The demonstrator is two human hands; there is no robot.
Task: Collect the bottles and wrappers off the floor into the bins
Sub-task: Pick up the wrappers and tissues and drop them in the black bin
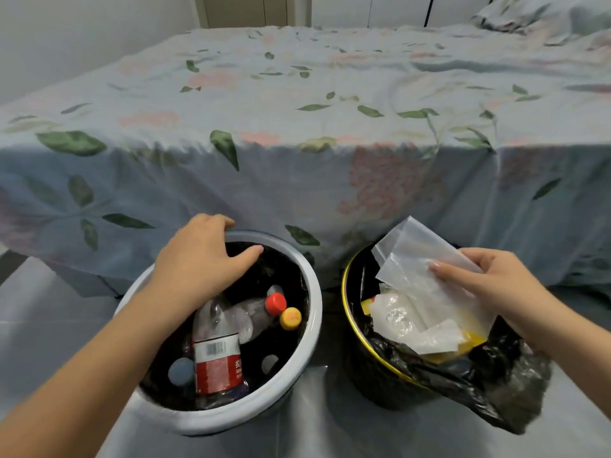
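2 bins: left hand (201, 256) rests open on the white bin (310, 312) rim, w/ 2 bottles (216, 352) below it. Right hand (489, 282) pinches 1 clear wrapper (420, 256) over the black bin (350, 312).

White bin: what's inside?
The white bin holds plastic bottles: one with a red label, a red cap and a yellow cap. The left hand and forearm cover part; the bottom is hidden.

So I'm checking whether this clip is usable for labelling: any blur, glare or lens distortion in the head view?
Head view: mostly sharp near the middle; the barcode on the red-label bottle shows. The black liner smears at lower right. The wide lens bends the bed edge. Light is soft, with a shadow under the bed's overhang and mild sheen on the clear wrapper in the right hand.
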